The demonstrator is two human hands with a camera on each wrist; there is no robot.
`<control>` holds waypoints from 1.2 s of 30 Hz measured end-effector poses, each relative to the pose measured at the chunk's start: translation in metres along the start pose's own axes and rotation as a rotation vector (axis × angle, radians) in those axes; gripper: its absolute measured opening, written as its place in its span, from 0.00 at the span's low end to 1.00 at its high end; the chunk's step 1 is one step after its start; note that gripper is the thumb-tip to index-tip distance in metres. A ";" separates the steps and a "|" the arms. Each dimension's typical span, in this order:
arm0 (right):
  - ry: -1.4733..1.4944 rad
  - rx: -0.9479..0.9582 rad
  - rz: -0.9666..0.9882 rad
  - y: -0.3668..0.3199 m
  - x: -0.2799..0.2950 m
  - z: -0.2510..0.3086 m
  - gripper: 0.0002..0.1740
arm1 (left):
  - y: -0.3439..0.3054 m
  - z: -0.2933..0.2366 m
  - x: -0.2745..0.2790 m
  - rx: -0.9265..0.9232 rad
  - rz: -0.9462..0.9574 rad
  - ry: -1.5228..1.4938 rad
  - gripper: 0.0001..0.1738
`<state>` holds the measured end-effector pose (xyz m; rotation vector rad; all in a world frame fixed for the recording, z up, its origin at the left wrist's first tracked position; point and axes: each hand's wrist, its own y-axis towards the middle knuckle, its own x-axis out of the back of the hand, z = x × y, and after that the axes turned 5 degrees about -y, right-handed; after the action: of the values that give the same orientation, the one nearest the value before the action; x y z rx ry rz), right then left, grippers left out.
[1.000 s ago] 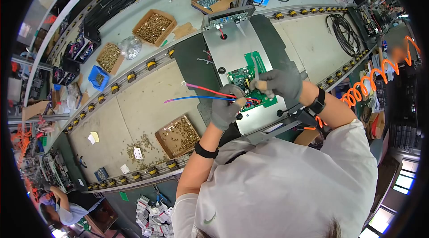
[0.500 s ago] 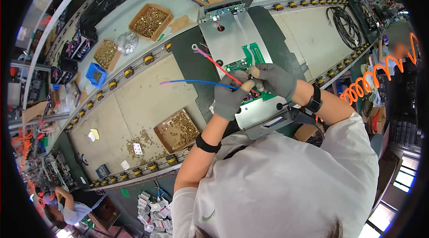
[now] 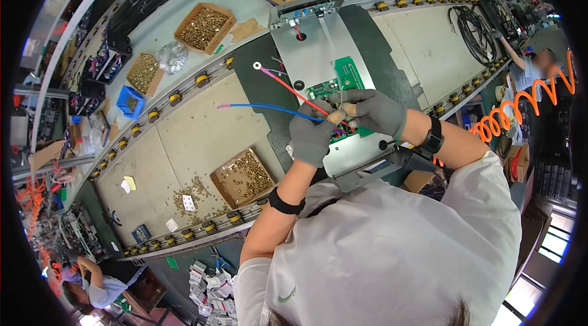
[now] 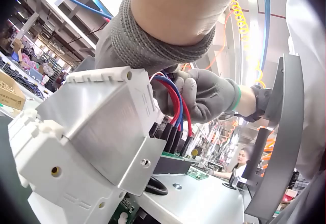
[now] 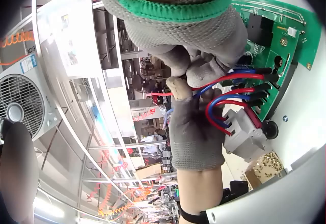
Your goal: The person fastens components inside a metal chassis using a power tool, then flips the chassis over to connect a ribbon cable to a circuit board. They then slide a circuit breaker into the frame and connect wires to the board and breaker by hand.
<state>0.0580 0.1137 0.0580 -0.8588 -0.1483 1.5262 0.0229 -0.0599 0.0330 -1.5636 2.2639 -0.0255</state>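
Note:
Both hands wear grey gloves and meet over a green circuit board (image 3: 349, 75) on a metal plate (image 3: 306, 59). My left hand (image 3: 310, 137) grips a red wire (image 3: 288, 86) and a blue wire (image 3: 257, 107); their free ends stick out to the left, the red one with a ring terminal (image 3: 257, 66). My right hand (image 3: 376, 112) has its fingers curled at the same wires, fingertips against the left thumb. In the right wrist view, several red and blue wires (image 5: 216, 104) loop up from the board beside a white block (image 5: 244, 137). The fingers hide the pinch point itself.
A carton of small brass parts (image 3: 244, 178) sits on the conveyor bed to the left, with loose parts (image 3: 196, 203) beside it. More cartons (image 3: 205, 27) and a blue bin (image 3: 130, 103) stand along the far bench. A coiled black cable (image 3: 471, 35) lies at right.
The red wire's ring end has swung up and away from the blue wire. My hands have come together; the right one has moved left to the left hand's fingertips.

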 end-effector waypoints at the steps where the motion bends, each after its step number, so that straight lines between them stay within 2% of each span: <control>1: 0.002 0.000 -0.003 -0.004 -0.003 0.004 0.20 | -0.001 0.001 0.001 0.022 -0.005 0.067 0.17; 3: -0.390 0.012 -0.120 -0.012 -0.010 0.015 0.19 | -0.004 0.001 0.000 -0.011 -0.018 0.117 0.18; 6: -0.554 0.010 -0.048 -0.013 -0.006 0.028 0.18 | -0.008 0.000 -0.005 -0.056 -0.046 0.194 0.19; 9: -0.494 -0.059 0.030 -0.007 0.003 0.034 0.19 | -0.006 0.003 -0.004 -0.087 -0.034 0.207 0.19; 13: -0.364 -0.060 0.155 0.006 0.010 0.029 0.17 | -0.001 0.012 0.000 -0.151 0.006 0.137 0.19; 15: -0.465 -0.024 0.072 0.013 0.002 0.038 0.09 | -0.002 0.012 0.002 -0.130 -0.047 0.058 0.19; 16: -0.569 0.122 0.021 0.022 0.000 0.039 0.07 | -0.003 0.012 0.002 -0.106 -0.093 -0.020 0.18; 17: -0.570 0.118 0.025 0.035 0.004 0.036 0.07 | -0.005 0.012 0.003 -0.105 -0.100 -0.021 0.18; 19: -0.718 0.370 -0.128 0.061 0.011 0.031 0.08 | -0.008 0.009 0.002 -0.165 -0.118 0.059 0.19; 21: -0.721 0.353 -0.163 0.072 0.010 0.029 0.06 | -0.010 0.008 0.004 -0.180 -0.125 0.080 0.18; 23: -0.977 0.310 -0.271 0.080 0.007 0.028 0.05 | -0.012 0.006 0.006 -0.193 -0.135 0.103 0.18; 27: -0.962 0.304 -0.268 0.083 0.006 0.023 0.05 | -0.013 0.012 0.008 -0.142 -0.109 0.032 0.16; 29: -1.187 0.311 -0.318 0.084 0.006 0.021 0.05 | -0.012 0.013 0.007 -0.184 -0.090 0.036 0.16; 30: -1.163 0.427 -0.302 0.082 0.004 0.018 0.07 | -0.010 0.016 0.005 -0.248 -0.101 0.026 0.16; 31: -1.164 0.424 -0.301 0.081 0.002 0.018 0.07 | -0.010 0.017 0.006 -0.246 -0.101 0.024 0.16; 33: -1.397 0.506 -0.339 0.079 -0.003 0.021 0.08 | -0.010 0.017 0.005 -0.187 -0.102 0.014 0.16; 34: -1.399 0.503 -0.340 0.082 -0.002 0.020 0.08 | -0.010 0.018 0.005 -0.185 -0.102 0.011 0.16; 36: -1.605 0.503 -0.415 0.090 0.001 0.019 0.10 | -0.010 0.018 0.007 -0.165 -0.091 0.046 0.16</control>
<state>-0.0251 0.1060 0.0204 0.8941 -0.9693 1.3983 0.0358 -0.0662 0.0167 -1.7664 2.2788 0.1045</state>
